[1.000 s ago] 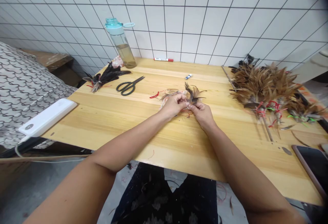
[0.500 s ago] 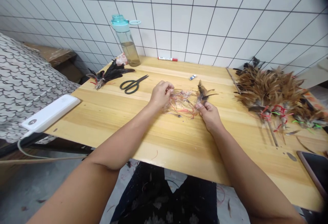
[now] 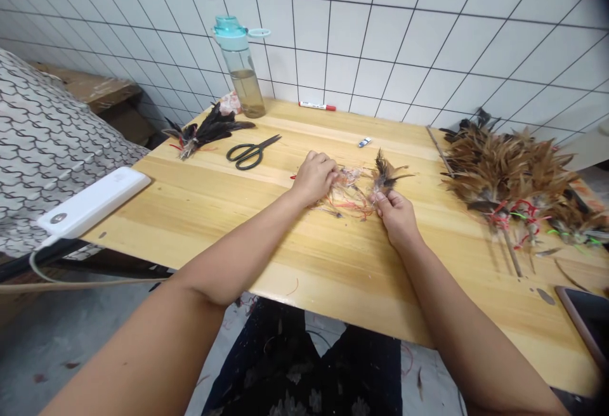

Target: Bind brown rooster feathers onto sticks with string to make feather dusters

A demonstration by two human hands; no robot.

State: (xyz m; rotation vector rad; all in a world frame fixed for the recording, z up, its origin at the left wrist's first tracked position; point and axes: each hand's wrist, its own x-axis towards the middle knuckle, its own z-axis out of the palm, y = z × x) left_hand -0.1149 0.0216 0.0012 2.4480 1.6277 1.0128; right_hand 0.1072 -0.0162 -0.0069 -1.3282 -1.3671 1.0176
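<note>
My right hand [image 3: 397, 213] pinches the base of a small bunch of brown and black feathers [image 3: 384, 178] between thumb and fingers, the tips fanning upward. Opposite it, my left hand [image 3: 314, 178] lies palm down at the left side of a loose pile of scraps [image 3: 349, 197], made of red strings, pale strands and feather bits. Its fingers are curled downward and closed; their tips and whatever they hold are hidden. A bit of red string shows just left of that hand.
Black-handled scissors [image 3: 250, 155] and a black feather bunch [image 3: 209, 130] lie left. Behind stand a water bottle [image 3: 245, 80] and a red-capped marker [image 3: 316, 106]. Tied brown feather bunches [image 3: 509, 175], a phone [image 3: 587, 321], a small blue-white object [image 3: 364, 142] and a white power bank [image 3: 95, 203] also lie around.
My left hand has moved right, from a pinch at the pile's left edge to lying palm down over it. The right hand keeps the feather bunch. The view has shifted slightly.
</note>
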